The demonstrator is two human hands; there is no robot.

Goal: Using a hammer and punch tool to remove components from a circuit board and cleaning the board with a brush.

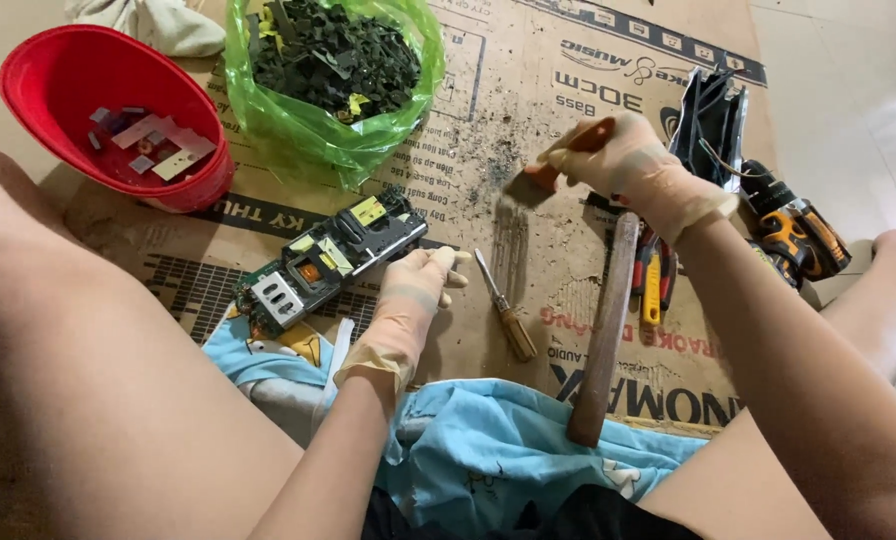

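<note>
My left hand [415, 290], in a thin beige glove, grips the near end of a circuit board [330, 255] with black, yellow and silver parts, lying on flattened cardboard [528, 110]. My right hand [623, 160], also gloved, is shut on a small brush with an orange-brown handle [558, 168], its bristles down on the cardboard amid dark dust. A screwdriver with a wooden handle [505, 308] lies between the hands.
A red bowl [58, 70] with metal bits sits far left. A green plastic bag [333, 70] holds dark scraps. A wooden hammer handle [604, 330], red-yellow pliers [652, 280], a black-orange drill [796, 230] and a black frame [710, 115] lie right. Blue cloth [508, 450] covers my lap.
</note>
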